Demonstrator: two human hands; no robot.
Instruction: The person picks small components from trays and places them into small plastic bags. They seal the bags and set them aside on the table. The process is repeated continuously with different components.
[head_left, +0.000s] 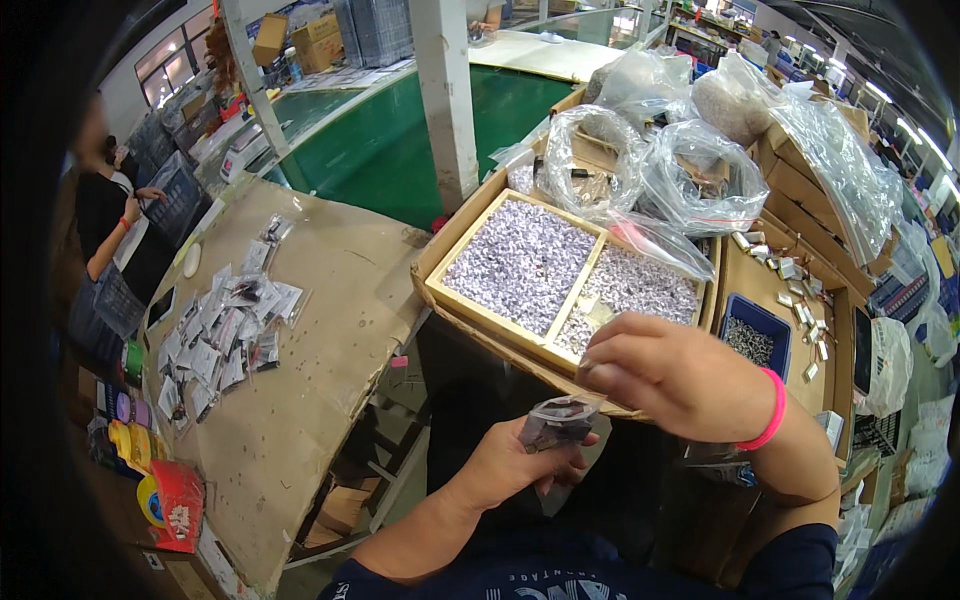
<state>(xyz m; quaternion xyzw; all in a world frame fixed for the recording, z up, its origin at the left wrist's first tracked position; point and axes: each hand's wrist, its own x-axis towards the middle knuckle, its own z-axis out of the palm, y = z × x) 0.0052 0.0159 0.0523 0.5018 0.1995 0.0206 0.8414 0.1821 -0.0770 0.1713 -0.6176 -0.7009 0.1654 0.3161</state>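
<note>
My left hand (517, 461) holds a small clear plastic bag (561, 420) with dark contents, its mouth facing up. Above and to the right of the bag is my right hand (660, 375), wearing a pink wristband, with thumb and fingertips pinched together; whether something small is between them cannot be told. Just beyond the fingers, a wooden divided tray (574, 289) holds many small white and purplish pieces in two compartments. To the right stands a blue plastic bin (787, 349) of small metallic parts. A pile of small filled bags (225, 330) lies on the cardboard-covered table at the left.
The cardboard-covered table (322, 322) carries a phone (161, 307). Open clear plastic bags (705, 180) and boxes crowd the area behind the tray. Small silvery parts with wires (802, 300) lie at the right. A white post (444, 97) rises behind. Another person (112, 210) stands at far left.
</note>
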